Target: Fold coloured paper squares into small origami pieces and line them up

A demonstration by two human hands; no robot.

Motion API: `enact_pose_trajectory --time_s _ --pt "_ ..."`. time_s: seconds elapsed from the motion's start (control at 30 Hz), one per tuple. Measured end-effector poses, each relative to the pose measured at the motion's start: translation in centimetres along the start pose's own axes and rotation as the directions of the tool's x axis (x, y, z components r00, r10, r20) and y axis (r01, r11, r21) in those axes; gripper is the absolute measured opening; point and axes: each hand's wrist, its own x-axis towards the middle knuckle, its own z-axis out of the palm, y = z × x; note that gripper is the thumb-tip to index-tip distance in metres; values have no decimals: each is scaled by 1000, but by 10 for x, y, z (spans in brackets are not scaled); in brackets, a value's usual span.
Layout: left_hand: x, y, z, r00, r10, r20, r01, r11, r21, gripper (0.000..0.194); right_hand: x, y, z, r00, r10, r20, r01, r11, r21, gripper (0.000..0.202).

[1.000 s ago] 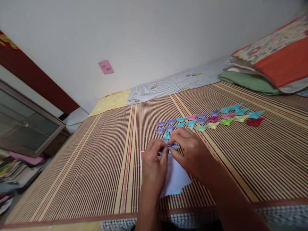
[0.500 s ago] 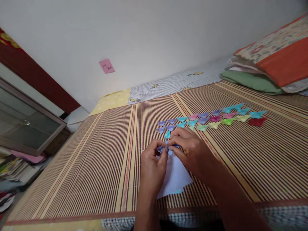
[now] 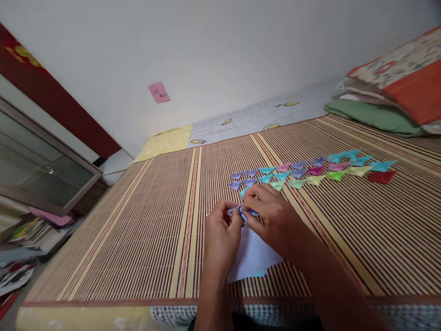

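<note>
Between the fingertips of both hands is a small folded piece of blue-purple paper (image 3: 241, 211). My left hand (image 3: 223, 234) pinches its left side, thumb and forefinger pressed together. From the right, my right hand (image 3: 268, 211) pinches the other side, its fingers covering part of the folds. Beneath the hands lies a stack of pale lilac paper sheets (image 3: 253, 255), with a turquoise edge showing at the bottom. Just beyond my right fingers, a turquoise folded paper boat (image 3: 243, 191) is partly hidden.
Rows of small coloured paper boats (image 3: 298, 173) stand on the striped bamboo mat (image 3: 144, 239). Folded bedding (image 3: 382, 117) is piled at the far right. A pink note (image 3: 159, 92) hangs on the wall. At left are a glass-fronted cabinet (image 3: 44, 170) and stacked books (image 3: 29, 234).
The view has shifted slightly, so the scene sits a little further right. Both hands still pinch the blue-purple paper, whose visible folds look narrower between the fingers.
</note>
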Motion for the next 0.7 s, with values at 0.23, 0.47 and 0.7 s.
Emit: enact_pose_trajectory --time_s 0.23,0.47,0.7 --pt "1 0 -5 999 -29 -30 29 999 -23 11 -1 1 3 997 -57 51 57 998 -1 20" --pt "1 -2 -1 999 -38 -5 37 996 -80 8 0 2 -3 998 -34 49 32 999 39 19" --pt "3 -1 1 998 -50 -49 42 988 -149 11 0 2 -1 1000 16 16 -17 996 85 20"
